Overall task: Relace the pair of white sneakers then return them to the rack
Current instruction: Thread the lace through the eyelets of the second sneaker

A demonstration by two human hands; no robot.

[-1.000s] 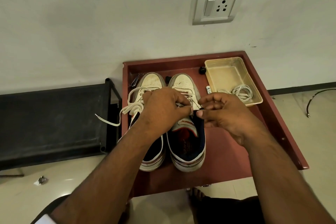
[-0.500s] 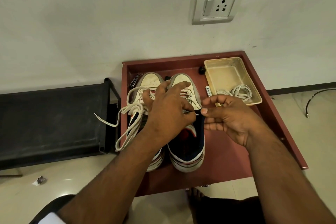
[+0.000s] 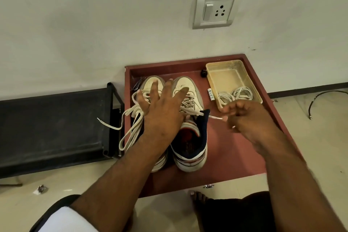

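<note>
1. The two white sneakers [image 3: 185, 118] stand side by side on the red table [image 3: 231, 149], toes toward its far edge by the wall, filling the left half of the top.
2. The left hand [image 3: 162, 111] lies over both sneakers with fingers spread wide and straight, resting on the laces and gripping nothing.
3. The right hand [image 3: 244, 117] pinches the tip of a lace [image 3: 216, 117] that runs taut from the right sneaker's top eyelet, out over the middle of the table.
4. The left sneaker's loose lace [image 3: 120, 128] hangs past the table's left edge.
5. A clear plastic tray [image 3: 224, 73] sits in the far right corner, holding a coiled white cable [image 3: 235, 95].
6. A black rack [image 3: 52, 126] stands on the floor, just left of the table.
</note>
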